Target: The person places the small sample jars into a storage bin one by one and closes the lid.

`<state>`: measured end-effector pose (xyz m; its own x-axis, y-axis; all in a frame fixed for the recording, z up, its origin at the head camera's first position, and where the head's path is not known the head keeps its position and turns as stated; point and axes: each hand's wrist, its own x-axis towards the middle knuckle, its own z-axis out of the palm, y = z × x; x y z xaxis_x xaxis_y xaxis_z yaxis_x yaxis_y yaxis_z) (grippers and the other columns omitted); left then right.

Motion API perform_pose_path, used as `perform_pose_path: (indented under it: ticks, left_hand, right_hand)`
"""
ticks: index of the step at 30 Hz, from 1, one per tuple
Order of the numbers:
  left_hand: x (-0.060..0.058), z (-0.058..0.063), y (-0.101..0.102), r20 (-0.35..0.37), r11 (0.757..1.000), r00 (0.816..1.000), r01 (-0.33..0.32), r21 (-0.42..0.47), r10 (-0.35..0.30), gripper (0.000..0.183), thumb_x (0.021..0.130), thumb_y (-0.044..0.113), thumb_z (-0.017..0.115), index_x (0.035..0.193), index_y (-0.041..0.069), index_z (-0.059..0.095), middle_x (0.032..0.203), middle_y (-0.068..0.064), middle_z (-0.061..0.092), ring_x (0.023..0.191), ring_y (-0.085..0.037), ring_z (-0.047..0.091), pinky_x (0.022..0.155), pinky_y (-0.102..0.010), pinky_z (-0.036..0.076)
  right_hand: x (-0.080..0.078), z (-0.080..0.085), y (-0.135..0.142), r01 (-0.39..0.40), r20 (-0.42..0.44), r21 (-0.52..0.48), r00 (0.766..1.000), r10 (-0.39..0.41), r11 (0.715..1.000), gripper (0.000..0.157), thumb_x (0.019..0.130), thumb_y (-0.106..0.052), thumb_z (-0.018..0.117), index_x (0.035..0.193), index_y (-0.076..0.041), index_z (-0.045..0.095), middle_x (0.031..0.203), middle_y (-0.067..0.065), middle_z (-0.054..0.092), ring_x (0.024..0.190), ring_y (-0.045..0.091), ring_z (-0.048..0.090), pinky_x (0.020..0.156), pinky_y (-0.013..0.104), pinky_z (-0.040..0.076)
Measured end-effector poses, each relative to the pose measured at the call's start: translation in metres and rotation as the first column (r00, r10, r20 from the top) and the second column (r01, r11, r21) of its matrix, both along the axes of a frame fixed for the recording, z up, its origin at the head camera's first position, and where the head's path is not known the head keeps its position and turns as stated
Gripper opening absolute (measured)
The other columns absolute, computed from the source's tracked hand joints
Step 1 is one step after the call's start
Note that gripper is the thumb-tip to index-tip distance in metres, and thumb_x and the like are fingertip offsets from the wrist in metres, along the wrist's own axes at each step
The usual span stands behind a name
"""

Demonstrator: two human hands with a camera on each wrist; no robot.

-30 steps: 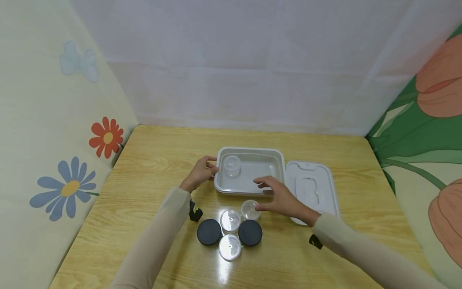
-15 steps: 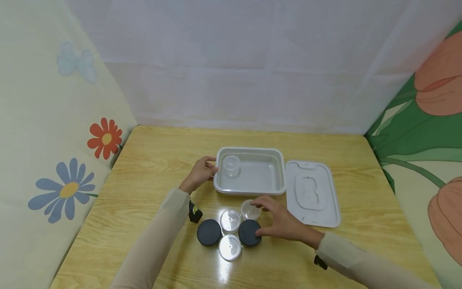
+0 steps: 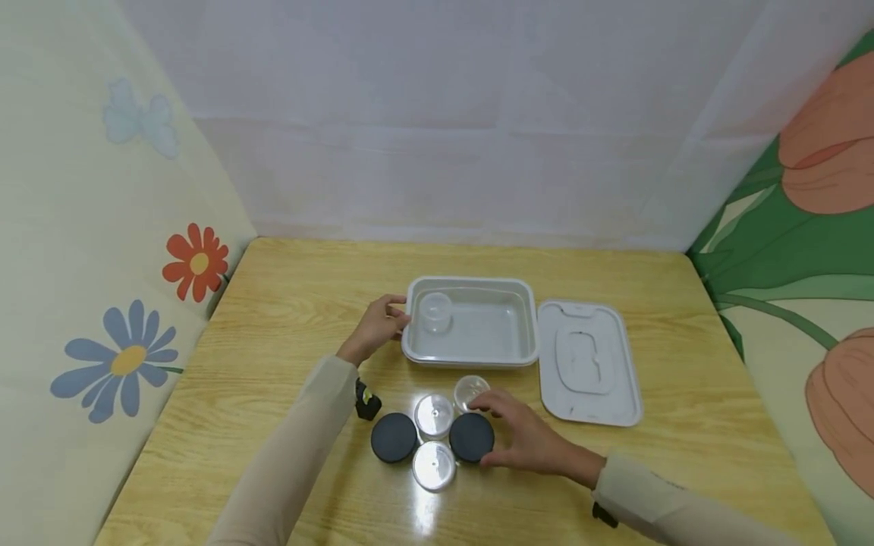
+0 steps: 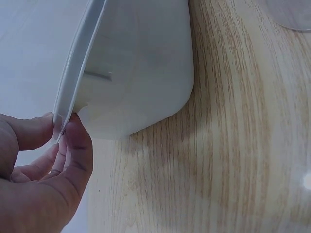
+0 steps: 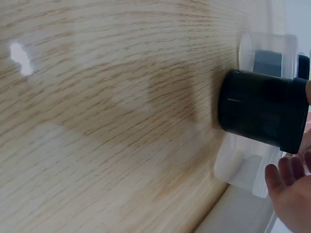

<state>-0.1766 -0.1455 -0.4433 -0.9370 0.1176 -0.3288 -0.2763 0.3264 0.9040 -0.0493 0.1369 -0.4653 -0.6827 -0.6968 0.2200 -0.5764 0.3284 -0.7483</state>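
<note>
My left hand (image 3: pixel 378 327) pinches the left rim of a white rectangular box (image 3: pixel 473 362); thumb and fingers hold the lip (image 4: pixel 73 82) in the left wrist view. Inside, at the left, stands a small clear cup (image 3: pixel 435 312). My right hand (image 3: pixel 529 438) is spread loosely about a black jar (image 3: pixel 471 437), thumb at its near edge, other fingers by its far side. In the right wrist view the fingertips (image 5: pixel 274 177) are apart from the jar (image 5: pixel 262 109), beside a clear cup (image 5: pixel 233 162). The clear cup (image 3: pixel 469 390) behind the jar is partly hidden by fingers.
Two clear lidded cups (image 3: pixel 434 415) and a second black jar (image 3: pixel 394 437) stand close to the right hand's jar. A white lid (image 3: pixel 589 364) lies right of the box, on the wooden table (image 3: pixel 307 280). Fabric hangs behind and at both sides.
My right hand has moved from over the box's front edge, towards me, to the right-hand black jar. The left hand stays on the box rim.
</note>
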Motion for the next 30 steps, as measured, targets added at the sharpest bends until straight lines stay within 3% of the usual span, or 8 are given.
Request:
perform_pose_path:
  ticks: [15,24,30]
  left_hand:
    - [-0.0014,-0.0017,-0.0008,0.007,1.0,1.0,0.0,0.014,0.0,0.045,0.095,0.0,0.051,0.138,-0.004,0.038,0.104,-0.018,0.052,0.086,-0.021,0.058,0.076,-0.032,0.059]
    - [-0.0022,-0.0025,-0.0007,0.002,1.0,1.0,0.006,0.006,-0.006,0.045,0.095,0.001,0.051,0.138,-0.004,0.039,0.105,-0.018,0.053,0.087,-0.021,0.058,0.075,-0.032,0.059]
    - [-0.0015,-0.0023,-0.0005,-0.004,1.0,1.0,0.009,0.006,-0.009,0.044,0.095,0.001,0.051,0.138,-0.004,0.039,0.104,-0.017,0.053,0.086,-0.019,0.058,0.074,-0.031,0.059]
  right_hand:
    - [0.0055,0.0015,-0.0053,0.019,0.022,0.065,1.0,-0.02,0.998,0.075,0.06,-0.019,0.089,0.125,-0.007,0.054,0.125,0.003,0.053,0.116,0.021,0.053,0.1,0.039,0.048]
    - [0.0063,-0.0042,-0.004,-0.029,0.034,0.053,0.999,0.027,0.998,0.079,0.06,-0.018,0.09,0.128,-0.005,0.052,0.122,0.004,0.053,0.11,0.016,0.054,0.089,0.029,0.052]
    - [0.0059,-0.0034,-0.0039,-0.047,0.058,0.047,0.997,0.044,0.998,0.078,0.062,-0.017,0.089,0.129,-0.004,0.05,0.124,0.005,0.052,0.111,0.018,0.054,0.089,0.029,0.053]
